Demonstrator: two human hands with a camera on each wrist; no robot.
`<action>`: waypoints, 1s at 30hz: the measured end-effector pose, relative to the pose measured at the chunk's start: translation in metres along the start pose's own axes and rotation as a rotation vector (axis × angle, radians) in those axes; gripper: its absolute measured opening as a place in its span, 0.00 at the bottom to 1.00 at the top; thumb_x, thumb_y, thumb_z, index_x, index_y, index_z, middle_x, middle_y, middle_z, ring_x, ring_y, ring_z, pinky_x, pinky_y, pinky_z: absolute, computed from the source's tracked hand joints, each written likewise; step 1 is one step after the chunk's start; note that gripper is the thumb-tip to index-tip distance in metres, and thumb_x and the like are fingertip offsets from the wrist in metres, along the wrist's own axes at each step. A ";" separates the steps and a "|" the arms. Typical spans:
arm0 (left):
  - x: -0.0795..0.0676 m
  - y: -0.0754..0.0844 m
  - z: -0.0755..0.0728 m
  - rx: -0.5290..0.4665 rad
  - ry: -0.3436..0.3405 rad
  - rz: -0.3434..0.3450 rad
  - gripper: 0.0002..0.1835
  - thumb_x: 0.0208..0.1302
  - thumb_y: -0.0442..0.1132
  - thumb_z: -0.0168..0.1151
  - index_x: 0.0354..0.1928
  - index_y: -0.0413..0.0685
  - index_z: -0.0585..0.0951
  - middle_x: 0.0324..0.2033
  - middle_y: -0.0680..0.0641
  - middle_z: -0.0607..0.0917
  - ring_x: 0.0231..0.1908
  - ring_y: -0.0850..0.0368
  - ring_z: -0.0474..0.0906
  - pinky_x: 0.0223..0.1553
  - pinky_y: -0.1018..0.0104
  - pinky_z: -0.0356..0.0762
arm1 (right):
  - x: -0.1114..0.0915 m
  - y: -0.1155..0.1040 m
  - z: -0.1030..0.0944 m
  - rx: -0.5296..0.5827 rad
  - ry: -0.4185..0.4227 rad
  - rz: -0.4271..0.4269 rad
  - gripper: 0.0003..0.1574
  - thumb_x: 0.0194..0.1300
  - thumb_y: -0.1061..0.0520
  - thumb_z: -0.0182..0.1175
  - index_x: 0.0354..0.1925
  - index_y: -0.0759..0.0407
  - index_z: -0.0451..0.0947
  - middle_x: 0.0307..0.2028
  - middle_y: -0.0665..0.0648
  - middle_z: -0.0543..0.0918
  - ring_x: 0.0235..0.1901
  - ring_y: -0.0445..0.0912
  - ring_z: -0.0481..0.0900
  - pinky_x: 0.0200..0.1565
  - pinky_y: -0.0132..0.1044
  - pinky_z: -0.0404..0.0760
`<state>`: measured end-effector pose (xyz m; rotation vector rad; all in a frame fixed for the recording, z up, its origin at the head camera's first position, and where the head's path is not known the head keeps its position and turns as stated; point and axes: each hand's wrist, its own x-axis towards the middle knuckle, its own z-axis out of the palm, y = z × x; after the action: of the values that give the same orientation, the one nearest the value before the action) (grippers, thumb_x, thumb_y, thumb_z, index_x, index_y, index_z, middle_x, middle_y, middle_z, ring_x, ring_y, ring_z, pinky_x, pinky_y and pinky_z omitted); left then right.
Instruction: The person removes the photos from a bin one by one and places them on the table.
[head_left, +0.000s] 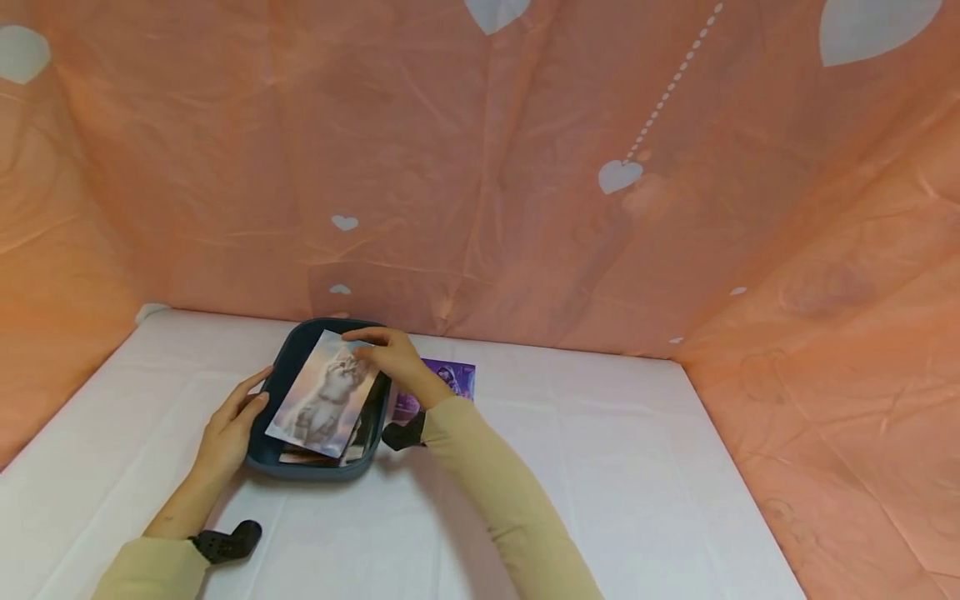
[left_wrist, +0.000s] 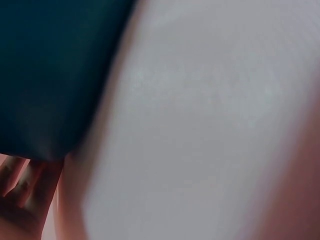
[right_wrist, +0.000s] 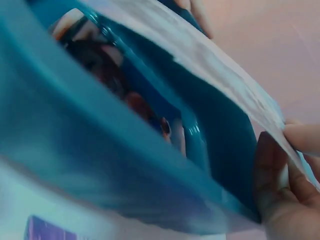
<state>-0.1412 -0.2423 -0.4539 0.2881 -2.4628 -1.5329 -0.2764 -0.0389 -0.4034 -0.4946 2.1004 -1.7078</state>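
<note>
A dark teal plastic bin (head_left: 307, 473) sits on the white-covered table, tilted to my view. My left hand (head_left: 228, 429) holds its left side, fingers against the outer wall; in the left wrist view those fingers (left_wrist: 37, 187) show below the dark wall (left_wrist: 45, 85). With thumb and fingers, my right hand (head_left: 393, 354) pinches the upper right edge of a card with a kitten picture (head_left: 322, 400). Seen edge-on in the right wrist view, the card (right_wrist: 220, 67) slants above the bin's rim. Other picture cards (head_left: 360, 437) lie inside the bin, partly hidden beneath it.
A purple picture card (head_left: 459, 377) lies on the table just right of the bin, partly covered by my right forearm. An orange-pink cloth with white hearts (head_left: 525, 208) hangs behind and at both sides. White cloth (head_left: 600, 467) covers the table.
</note>
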 end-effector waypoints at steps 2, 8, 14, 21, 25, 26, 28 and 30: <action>0.000 -0.001 0.000 -0.001 0.005 -0.006 0.26 0.75 0.50 0.44 0.70 0.53 0.64 0.47 0.52 0.79 0.44 0.78 0.63 0.54 0.52 0.64 | 0.000 0.001 -0.005 0.029 0.018 0.012 0.16 0.65 0.61 0.59 0.51 0.53 0.83 0.53 0.51 0.81 0.42 0.40 0.79 0.45 0.34 0.78; 0.000 0.000 -0.002 -0.025 0.015 0.002 0.26 0.74 0.51 0.46 0.69 0.54 0.66 0.35 0.78 0.71 0.40 0.84 0.62 0.45 0.71 0.62 | -0.003 0.000 -0.024 0.094 0.068 0.034 0.18 0.65 0.63 0.59 0.52 0.56 0.82 0.53 0.54 0.81 0.37 0.40 0.76 0.38 0.32 0.75; 0.001 0.000 -0.002 -0.029 0.001 -0.022 0.26 0.74 0.52 0.45 0.70 0.55 0.65 0.35 0.80 0.68 0.40 0.83 0.61 0.46 0.68 0.61 | -0.005 0.003 -0.045 0.106 0.081 0.033 0.19 0.65 0.66 0.57 0.54 0.61 0.80 0.58 0.57 0.78 0.50 0.47 0.77 0.51 0.38 0.76; 0.002 -0.001 -0.002 -0.035 -0.007 -0.017 0.26 0.74 0.52 0.45 0.71 0.55 0.64 0.34 0.80 0.69 0.38 0.83 0.64 0.43 0.71 0.62 | -0.012 0.010 -0.068 0.076 0.098 0.060 0.19 0.66 0.64 0.57 0.54 0.58 0.80 0.63 0.54 0.72 0.45 0.41 0.77 0.46 0.33 0.76; 0.001 -0.001 -0.002 -0.030 -0.006 -0.031 0.26 0.74 0.53 0.45 0.71 0.56 0.64 0.33 0.81 0.68 0.38 0.83 0.63 0.43 0.70 0.62 | -0.015 0.015 -0.083 0.050 0.082 0.064 0.19 0.67 0.64 0.56 0.55 0.59 0.80 0.69 0.55 0.64 0.40 0.40 0.75 0.40 0.31 0.74; 0.001 -0.001 -0.002 -0.030 -0.005 -0.033 0.26 0.74 0.53 0.45 0.71 0.56 0.64 0.33 0.81 0.68 0.38 0.83 0.63 0.43 0.70 0.62 | -0.016 0.016 -0.087 0.044 0.077 0.061 0.19 0.67 0.64 0.56 0.55 0.60 0.79 0.70 0.55 0.63 0.41 0.42 0.75 0.40 0.32 0.74; 0.001 -0.001 -0.002 -0.027 -0.004 -0.033 0.27 0.74 0.53 0.45 0.71 0.56 0.64 0.33 0.81 0.68 0.38 0.83 0.63 0.43 0.70 0.62 | -0.017 0.019 -0.095 0.020 0.070 0.057 0.19 0.66 0.64 0.56 0.55 0.60 0.79 0.69 0.55 0.66 0.48 0.43 0.74 0.46 0.34 0.74; 0.001 0.000 -0.002 -0.027 -0.003 -0.030 0.27 0.74 0.53 0.44 0.71 0.56 0.64 0.33 0.82 0.68 0.38 0.83 0.63 0.43 0.70 0.62 | -0.020 0.022 -0.103 -0.009 0.065 0.056 0.20 0.66 0.64 0.55 0.56 0.61 0.79 0.66 0.56 0.70 0.55 0.46 0.73 0.52 0.37 0.74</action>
<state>-0.1410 -0.2446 -0.4533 0.3200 -2.4496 -1.5781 -0.3123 0.0623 -0.4042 -0.3849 2.1471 -1.7051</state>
